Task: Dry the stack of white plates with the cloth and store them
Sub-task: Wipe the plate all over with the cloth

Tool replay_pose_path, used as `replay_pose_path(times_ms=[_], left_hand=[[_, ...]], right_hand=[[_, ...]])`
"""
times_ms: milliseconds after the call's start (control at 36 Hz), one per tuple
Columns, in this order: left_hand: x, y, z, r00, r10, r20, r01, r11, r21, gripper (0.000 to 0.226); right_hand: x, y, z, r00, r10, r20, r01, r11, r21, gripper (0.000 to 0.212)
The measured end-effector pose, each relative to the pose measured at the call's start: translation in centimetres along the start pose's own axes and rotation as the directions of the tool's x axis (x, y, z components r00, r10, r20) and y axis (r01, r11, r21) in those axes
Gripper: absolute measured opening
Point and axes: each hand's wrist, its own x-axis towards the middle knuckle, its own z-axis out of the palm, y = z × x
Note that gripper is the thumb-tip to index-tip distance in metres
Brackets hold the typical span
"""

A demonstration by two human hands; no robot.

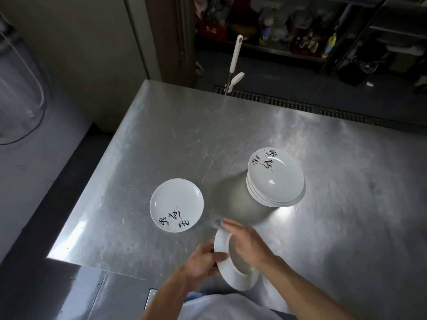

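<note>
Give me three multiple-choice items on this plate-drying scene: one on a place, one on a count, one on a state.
1. Where does the single plate lie?
A. In a sink.
B. Left of the stack, apart from it.
C. On the stack.
2. How many plates do the hands hold?
A. None.
B. Three.
C. One.
3. How is the held plate oriented?
A. Tilted steeply, left hand gripping its rim.
B. Flat on the table.
C. Upside down on the stack.
Answers: 1 B, it lies alone on the steel table beside the stack; 2 C, left and right hand meet on one plate; 3 A, its rim stands nearly upright.
</note>
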Motion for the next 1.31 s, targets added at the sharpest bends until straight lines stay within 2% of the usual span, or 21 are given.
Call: replay_pose_path(times_ms=[83, 139, 222, 306, 389, 444, 528, 556, 583, 667, 694, 722, 806, 833, 944, 1000, 1056, 1111, 1167, 1222, 1306], left_hand=[[0.0, -0.6, 0.1, 0.999, 0.019, -0.051, -0.027, 0.988, -0.153, 0.045], [-0.2, -0.2, 0.1, 1.0, -0.002, -0.014, -0.002, 0.974, -0.226, 0.056], [-0.5, 0.6, -0.2, 0.998, -0.048, 0.037, 0.056, 0.964, -0.259, 0.053], [0.0, -0.2, -0.6, 1.0, -0.02, -0.004, 0.018, 0.969, -0.245, 0.033], [0.0, -0.9, -0.7, 1.0, 0.003, -0.01, -0.005, 0.978, -0.209, 0.027], [-0.2, -0.9, -0.8, 1.0, -0.005, 0.014, 0.007, 0.986, -0.164, 0.027], [-0.6, -0.8, -0.7, 0.998, -0.026, 0.049, 0.032, 0.991, -0.131, 0.037], [-0.7, -0.7, -0.6, 0.998, -0.029, 0.06, 0.036, 0.992, -0.122, 0.039], [-0.8, -0.7, -0.6, 0.997, -0.029, 0.068, 0.037, 0.993, -0.116, 0.039], [-0.4, -0.9, -0.6, 0.998, -0.029, 0.06, 0.035, 0.994, -0.106, 0.043], [-0.3, -0.9, -0.7, 0.998, -0.03, 0.054, 0.035, 0.995, -0.092, 0.045], [-0.4, -0.9, -0.7, 0.998, -0.031, 0.058, 0.035, 0.996, -0.077, 0.046], [-0.5, -0.7, -0.8, 0.993, -0.031, 0.113, 0.038, 0.998, -0.059, 0.045], [-0.6, -0.6, -0.8, 0.992, -0.026, 0.122, 0.033, 0.998, -0.056, 0.048], [-0.6, -0.4, -1.1, 0.993, -0.024, 0.119, 0.033, 0.997, -0.069, 0.058], [-0.7, -0.2, -0.9, 0.991, -0.015, 0.131, 0.024, 0.998, -0.066, 0.058], [-0.6, -0.1, -0.6, 0.993, 0.002, 0.12, 0.009, 0.996, -0.087, 0.056], [-0.5, -0.2, -0.4, 0.999, 0.012, 0.048, -0.004, 0.986, -0.165, 0.06], [-0.4, -0.1, -0.4, 1.0, 0.018, -0.01, -0.02, 0.97, -0.242, 0.065], [-0.3, 0.2, -0.8, 1.0, -0.011, 0.005, 0.012, 0.955, -0.297, 0.067], [-0.1, 0.6, -1.5, 0.994, -0.096, 0.048, 0.106, 0.949, -0.297, 0.06]], right_hand=[[1.3, 1.0, -1.3, 0.931, 0.356, -0.08, -0.354, 0.934, 0.04, 0.058], [1.1, 1.1, -1.4, 0.905, 0.419, -0.077, -0.416, 0.908, 0.046, 0.05], [-0.2, -0.1, -1.1, 0.949, 0.311, -0.061, -0.309, 0.95, 0.039, 0.053], [-1.5, -1.4, 0.1, 0.996, 0.071, 0.049, -0.075, 0.994, 0.082, 0.062], [-1.5, -2.0, 1.4, 0.98, -0.107, 0.165, 0.103, 0.994, 0.031, 0.064], [-0.7, -1.5, 1.4, 0.988, -0.097, 0.119, 0.102, 0.994, -0.038, 0.067], [0.6, -0.3, 0.2, 0.993, 0.111, -0.04, -0.115, 0.987, -0.108, 0.072], [0.7, -0.2, 0.0, 0.987, 0.151, -0.052, -0.156, 0.981, -0.115, 0.074], [0.7, -0.4, 0.0, 0.991, 0.127, -0.031, -0.13, 0.984, -0.123, 0.077], [-0.3, -1.1, 0.8, 0.988, -0.136, 0.078, 0.145, 0.983, -0.116, 0.071], [-0.6, -1.0, 1.0, 0.978, -0.182, 0.099, 0.191, 0.977, -0.097, 0.068], [-0.7, -0.7, 0.8, 0.982, -0.166, 0.094, 0.174, 0.982, -0.076, 0.07], [-0.4, -0.3, -0.4, 0.998, 0.064, -0.011, -0.065, 0.996, -0.06, 0.075], [-0.3, -0.3, -0.6, 0.996, 0.086, -0.009, -0.086, 0.994, -0.074, 0.072], [-1.1, -0.7, -0.6, 0.991, -0.079, 0.106, 0.083, 0.996, -0.034, 0.071], [-0.9, -0.4, -1.1, 0.992, -0.062, 0.112, 0.065, 0.998, -0.019, 0.072], [-0.1, 0.1, -1.5, 0.995, 0.081, 0.061, -0.08, 0.997, -0.02, 0.075], [0.3, 0.7, -1.7, 0.943, 0.334, 0.005, -0.334, 0.943, -0.005, 0.069], [0.0, 1.1, -1.3, 0.901, 0.433, 0.015, -0.433, 0.901, 0.006, 0.066], [-0.7, 1.0, -0.8, 0.927, 0.372, 0.043, -0.374, 0.927, 0.039, 0.067], [-1.1, -0.1, -0.2, 0.987, 0.151, 0.054, -0.153, 0.987, 0.041, 0.068]])
